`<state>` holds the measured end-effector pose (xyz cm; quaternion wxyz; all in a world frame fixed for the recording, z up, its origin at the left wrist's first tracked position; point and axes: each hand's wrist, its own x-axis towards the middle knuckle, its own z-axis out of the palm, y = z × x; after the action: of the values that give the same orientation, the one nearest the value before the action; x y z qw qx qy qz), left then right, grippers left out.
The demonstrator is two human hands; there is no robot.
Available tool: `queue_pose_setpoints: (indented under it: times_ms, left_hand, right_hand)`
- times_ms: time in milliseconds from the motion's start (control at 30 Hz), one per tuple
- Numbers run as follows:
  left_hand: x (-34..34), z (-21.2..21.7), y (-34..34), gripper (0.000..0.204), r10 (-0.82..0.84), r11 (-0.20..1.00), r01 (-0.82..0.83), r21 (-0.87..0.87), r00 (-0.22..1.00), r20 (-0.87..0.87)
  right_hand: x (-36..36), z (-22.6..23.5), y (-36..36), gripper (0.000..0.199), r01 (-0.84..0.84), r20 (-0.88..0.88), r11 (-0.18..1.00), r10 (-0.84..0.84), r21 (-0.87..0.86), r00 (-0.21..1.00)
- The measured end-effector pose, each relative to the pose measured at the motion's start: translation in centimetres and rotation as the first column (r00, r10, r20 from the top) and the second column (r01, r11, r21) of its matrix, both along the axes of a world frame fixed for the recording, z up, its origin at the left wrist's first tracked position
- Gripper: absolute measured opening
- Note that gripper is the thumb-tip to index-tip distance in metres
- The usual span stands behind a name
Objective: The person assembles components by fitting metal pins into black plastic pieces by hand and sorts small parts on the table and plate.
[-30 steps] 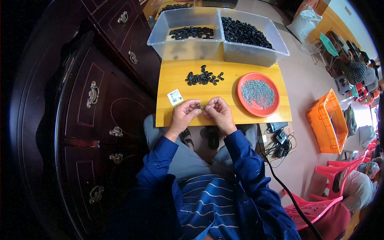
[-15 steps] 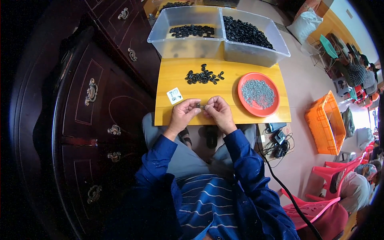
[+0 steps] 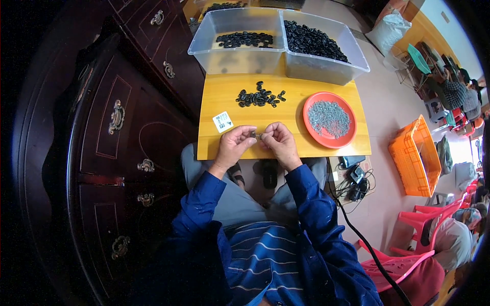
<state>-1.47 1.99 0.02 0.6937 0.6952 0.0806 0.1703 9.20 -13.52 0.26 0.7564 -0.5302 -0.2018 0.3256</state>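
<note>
Dark carved wood makes up the cabinet (image 3: 117,153) that fills the scene from nine o'clock round to eleven, its brass drawer pulls showing. Beside it stands a yellow wooden table (image 3: 224,97), low, with the seated person's knees under its near edge. At twelve o'clock two clear plastic bins sit side by side against the table's far edge: the left bin (image 3: 237,56) holds a thin layer of black ring-shaped parts, the right bin (image 3: 326,64) a much deeper load of the same. An orange crate (image 3: 413,158) rests on the floor at three o'clock, well apart from the table. On the table at two o'clock lies a red plate (image 3: 311,120) carrying small grey metal pieces. A loose heap of black parts (image 3: 259,97) lies at the table's centre. A small white label (image 3: 222,122) sits near the left hand.

Both hands meet over the table's near edge. The left hand (image 3: 234,145) and right hand (image 3: 278,143) are fingertip to fingertip, each pinching a small dark part (image 3: 256,135) between them; its exact shape is too small to tell.
</note>
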Motion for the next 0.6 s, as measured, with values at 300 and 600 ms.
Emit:
queue_pose_setpoints:
  times_ms: [300,600]
  left_hand:
    - [-0.02,0.16,-0.13,0.032,0.019,0.995,-0.016,0.101,0.999,-0.029]
    - [0.04,0.88,-0.45,0.03,0.04,0.976,-0.043,0.214,0.999,0.018]
  right_hand:
    - [0.04,-0.29,0.01,0.012,-0.015,-0.001,1.0,0.015,0.019,1.0]
    - [-0.17,-0.46,0.19,0.012,-0.015,0.07,1.0,0.015,-0.004,0.997]
